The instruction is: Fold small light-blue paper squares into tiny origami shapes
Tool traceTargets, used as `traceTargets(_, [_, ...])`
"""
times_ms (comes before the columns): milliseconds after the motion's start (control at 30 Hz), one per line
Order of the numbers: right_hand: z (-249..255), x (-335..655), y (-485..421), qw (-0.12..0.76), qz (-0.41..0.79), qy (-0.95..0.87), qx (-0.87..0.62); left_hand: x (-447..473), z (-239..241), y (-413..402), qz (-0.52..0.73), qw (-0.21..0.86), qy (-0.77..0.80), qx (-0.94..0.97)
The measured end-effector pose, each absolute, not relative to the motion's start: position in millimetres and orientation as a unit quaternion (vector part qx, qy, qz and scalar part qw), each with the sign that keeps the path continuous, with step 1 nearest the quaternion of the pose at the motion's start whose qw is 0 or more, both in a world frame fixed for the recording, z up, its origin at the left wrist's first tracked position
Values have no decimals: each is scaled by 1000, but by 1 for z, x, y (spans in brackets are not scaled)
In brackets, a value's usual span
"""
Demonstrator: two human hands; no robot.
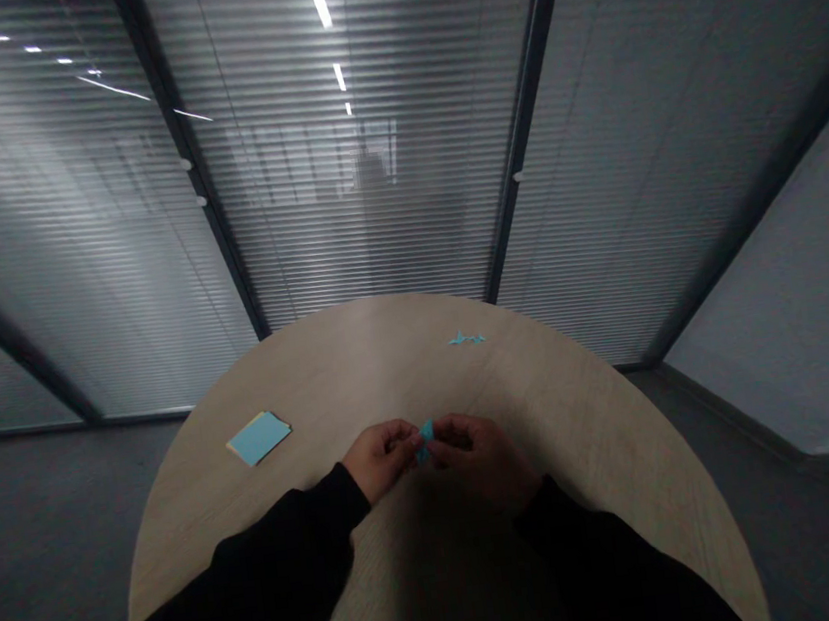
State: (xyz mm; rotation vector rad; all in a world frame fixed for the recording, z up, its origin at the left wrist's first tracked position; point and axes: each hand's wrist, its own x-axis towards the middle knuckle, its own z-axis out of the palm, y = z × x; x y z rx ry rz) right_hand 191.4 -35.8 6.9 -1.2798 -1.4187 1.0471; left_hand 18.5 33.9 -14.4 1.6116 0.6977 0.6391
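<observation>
Between my two hands is a small piece of folded blue paper (426, 432), pinched from both sides over the middle of the table. My left hand (382, 458) grips its left side with thumb and fingertips. On the other side, my right hand (484, 455) pinches the paper's right edge, its fingers curled. Much of the paper is hidden by my fingertips, so its exact shape cannot be made out. Farther off, to the right, lies a small folded blue paper figure (467, 338) with pointed parts.
A stack of square paper sheets (259, 438), blue on top with a yellowish edge below, lies on the left of the round wooden table (585, 410). Beyond the table's far edge stands a glass partition with blinds (374, 225). A pale wall (801, 323) rises at right.
</observation>
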Motion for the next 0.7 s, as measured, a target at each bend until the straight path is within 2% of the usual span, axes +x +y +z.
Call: traceTargets(700, [10,196,-35,456,439,-569,-525,18,-13,32,264,638,283,666])
